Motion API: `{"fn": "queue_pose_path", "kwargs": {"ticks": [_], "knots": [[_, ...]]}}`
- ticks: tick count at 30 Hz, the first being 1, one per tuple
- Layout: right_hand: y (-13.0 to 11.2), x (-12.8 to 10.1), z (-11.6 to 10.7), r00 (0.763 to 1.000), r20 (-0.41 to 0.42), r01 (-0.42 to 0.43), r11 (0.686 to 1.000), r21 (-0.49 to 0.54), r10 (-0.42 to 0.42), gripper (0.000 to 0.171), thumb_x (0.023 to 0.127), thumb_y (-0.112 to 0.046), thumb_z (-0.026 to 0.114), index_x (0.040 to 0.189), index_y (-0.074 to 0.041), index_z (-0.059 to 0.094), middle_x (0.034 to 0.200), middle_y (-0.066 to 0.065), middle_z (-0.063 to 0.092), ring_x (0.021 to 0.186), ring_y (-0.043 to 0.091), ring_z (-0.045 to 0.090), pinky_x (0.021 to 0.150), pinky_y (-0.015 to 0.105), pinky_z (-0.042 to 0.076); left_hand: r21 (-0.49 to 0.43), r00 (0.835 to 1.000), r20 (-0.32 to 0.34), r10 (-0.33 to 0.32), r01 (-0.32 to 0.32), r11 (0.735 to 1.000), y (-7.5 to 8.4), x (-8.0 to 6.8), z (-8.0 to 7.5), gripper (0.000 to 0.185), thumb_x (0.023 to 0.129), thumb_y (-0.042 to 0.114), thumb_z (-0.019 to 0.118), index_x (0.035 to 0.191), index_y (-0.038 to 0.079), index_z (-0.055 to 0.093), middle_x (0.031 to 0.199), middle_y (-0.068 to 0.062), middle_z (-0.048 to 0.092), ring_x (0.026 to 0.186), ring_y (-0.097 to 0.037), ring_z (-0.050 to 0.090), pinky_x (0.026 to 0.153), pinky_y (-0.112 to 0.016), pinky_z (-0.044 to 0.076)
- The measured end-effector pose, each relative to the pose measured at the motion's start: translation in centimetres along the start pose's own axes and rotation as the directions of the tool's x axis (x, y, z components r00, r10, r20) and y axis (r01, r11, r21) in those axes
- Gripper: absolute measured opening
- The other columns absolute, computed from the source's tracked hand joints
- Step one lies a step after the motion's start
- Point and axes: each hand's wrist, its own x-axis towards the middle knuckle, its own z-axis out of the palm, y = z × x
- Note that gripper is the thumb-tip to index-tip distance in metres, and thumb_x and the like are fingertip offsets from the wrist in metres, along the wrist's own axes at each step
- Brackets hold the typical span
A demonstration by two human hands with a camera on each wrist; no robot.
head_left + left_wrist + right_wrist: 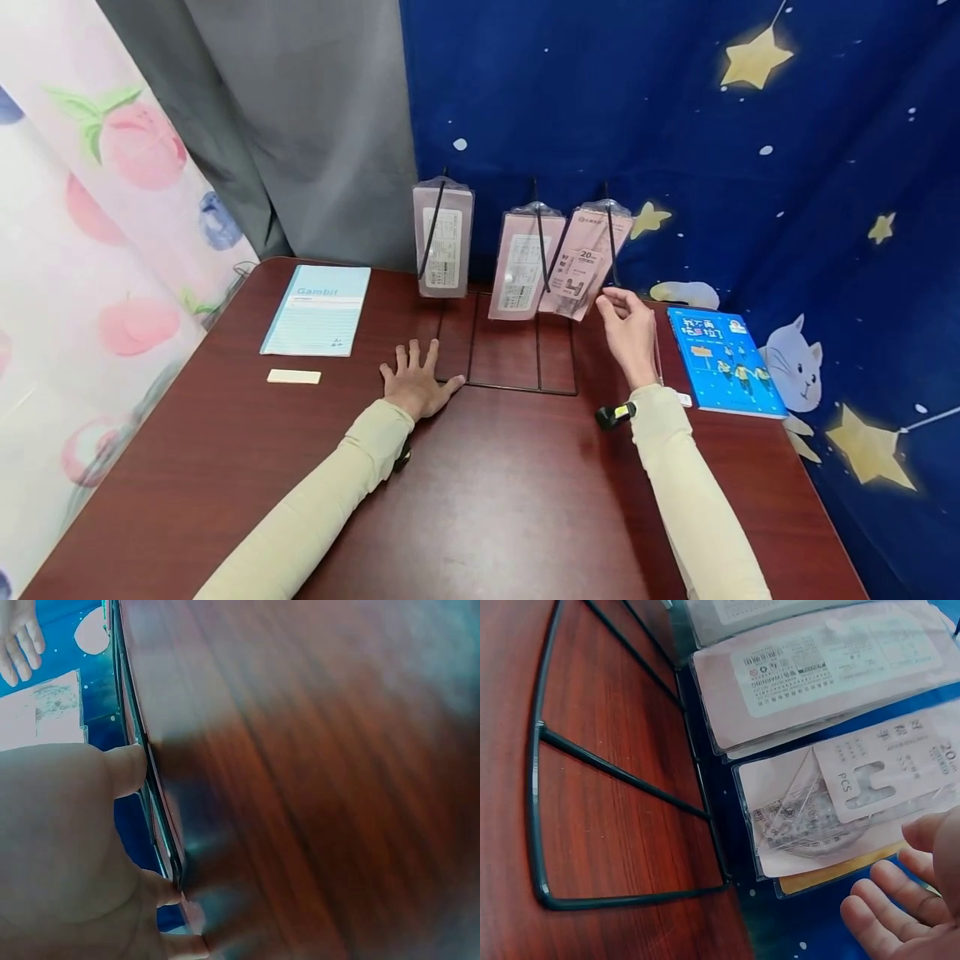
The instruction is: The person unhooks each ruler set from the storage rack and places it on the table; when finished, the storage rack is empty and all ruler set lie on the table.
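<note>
My left hand (417,367) lies flat on the dark red table (487,500) with its fingers spread. Its thumb (127,769) touches the front left corner of a black wire rack (517,388). Three pink packets hang from the rack's hooks: a left one (443,242), a middle one (524,265) and a right one (585,260). My right hand (613,304) hovers just right of the right packet (832,814) with relaxed fingers (896,904) and holds nothing; a small gap shows between them.
A light blue notebook (318,310) and a small cream strip (294,377) lie at the left of the table. A blue picture book (723,360) lies at the right edge. Curtains hang close behind the rack.
</note>
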Motion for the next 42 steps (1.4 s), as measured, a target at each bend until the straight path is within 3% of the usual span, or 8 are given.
{"fn": "queue_pose_path", "kwargs": {"ticks": [2, 6, 14, 21, 30, 36, 39, 42], "knots": [[0.1, 0.4, 0.1, 1.000, -0.007, -0.004, 0.999, 0.034, 0.004, 0.032, 0.102, -0.022, 0.068, 0.127, -0.004, 0.071, 0.122, 0.018, 0.075, 0.102, 0.019, 0.073, 0.085, 0.023, 0.057, 0.005, 1.000, 0.000, 0.002, -0.002, 1.000, 0.1, 0.1, 0.0, 0.088, 0.103, 0.067, 0.042, 0.169, 0.018, 0.010, 0.174, -0.022, 0.008, 0.161, -0.046, 0.006, 0.123, -0.072, 0.013], [0.0, 0.9, 0.3, 0.999, 0.000, -0.032, 0.993, 0.111, 0.032, 0.033, 0.101, -0.023, 0.069, 0.126, -0.002, 0.070, 0.123, 0.019, 0.074, 0.092, 0.001, 0.067, 0.073, 0.008, 0.052, 0.017, 1.000, 0.011, 0.002, -0.002, 1.000, 0.2, 0.2, -0.1, 0.089, 0.102, 0.068, 0.041, 0.169, 0.018, 0.009, 0.174, -0.022, 0.007, 0.161, -0.046, 0.006, 0.123, -0.071, 0.013], [-0.2, 1.4, 0.4, 0.999, -0.047, -0.007, 0.988, 0.152, 0.015, 0.034, 0.102, -0.026, 0.068, 0.127, -0.003, 0.070, 0.121, 0.019, 0.074, 0.091, -0.003, 0.063, 0.082, 0.011, 0.048, 0.049, 0.999, 0.040, 0.005, -0.007, 0.999, 0.0, 1.0, 0.6, 0.092, 0.101, 0.073, 0.036, 0.169, 0.020, 0.004, 0.175, -0.021, 0.003, 0.162, -0.045, 0.004, 0.123, -0.071, 0.014], [-0.5, 0.9, 0.3, 0.995, -0.096, 0.031, 0.992, 0.123, -0.019, 0.030, 0.098, -0.027, 0.075, 0.112, -0.001, 0.078, 0.105, 0.021, 0.077, 0.074, -0.010, 0.061, 0.070, 0.010, 0.046, 0.056, 1.000, 0.028, 0.013, -0.014, 0.998, -0.1, 1.3, 0.9, 0.093, 0.100, 0.076, 0.036, 0.169, 0.021, 0.005, 0.175, -0.021, 0.005, 0.161, -0.045, 0.005, 0.122, -0.072, 0.015], [-0.6, -0.2, -0.3, 0.998, -0.059, 0.004, 0.975, 0.223, 0.009, 0.033, 0.101, -0.025, 0.070, 0.114, 0.005, 0.074, 0.100, 0.026, 0.074, 0.073, 0.003, 0.069, 0.065, 0.012, 0.054, 0.042, 1.000, 0.012, 0.007, -0.008, 0.999, 0.2, -0.1, -0.3, 0.087, 0.103, 0.067, 0.041, 0.168, 0.017, 0.012, 0.174, -0.023, 0.009, 0.161, -0.046, 0.009, 0.122, -0.071, 0.017], [-1.1, -1.1, -0.7, 0.999, -0.027, -0.012, 0.978, 0.209, 0.019, 0.030, 0.103, -0.016, 0.066, 0.119, 0.009, 0.071, 0.102, 0.031, 0.072, 0.067, -0.006, 0.062, 0.064, 0.011, 0.052, 0.044, 1.000, 0.007, -0.001, 0.001, 0.999, 0.1, -0.1, -0.2, 0.086, 0.103, 0.067, 0.040, 0.168, 0.016, 0.014, 0.173, -0.023, 0.011, 0.161, -0.045, 0.011, 0.122, -0.070, 0.018], [-1.4, -1.6, -1.1, 1.000, -0.020, -0.013, 0.980, 0.201, 0.017, 0.030, 0.102, -0.019, 0.068, 0.117, 0.007, 0.072, 0.096, 0.024, 0.074, 0.066, -0.002, 0.064, 0.063, 0.012, 0.053, 0.041, 1.000, 0.011, -0.002, 0.001, 0.999, 0.1, 0.0, -0.1, 0.086, 0.103, 0.066, 0.041, 0.168, 0.016, 0.014, 0.173, -0.023, 0.011, 0.161, -0.045, 0.011, 0.123, -0.070, 0.018], [-1.5, -2.0, -1.4, 1.000, -0.013, -0.015, 0.977, 0.211, 0.018, 0.031, 0.100, -0.023, 0.070, 0.115, 0.004, 0.074, 0.084, 0.007, 0.075, 0.067, 0.006, 0.068, 0.064, 0.014, 0.055, 0.040, 1.000, 0.023, -0.004, 0.003, 0.999, 0.2, -0.1, -0.3, 0.086, 0.104, 0.065, 0.040, 0.168, 0.016, 0.011, 0.174, -0.023, 0.008, 0.161, -0.045, 0.008, 0.123, -0.070, 0.016]]}}
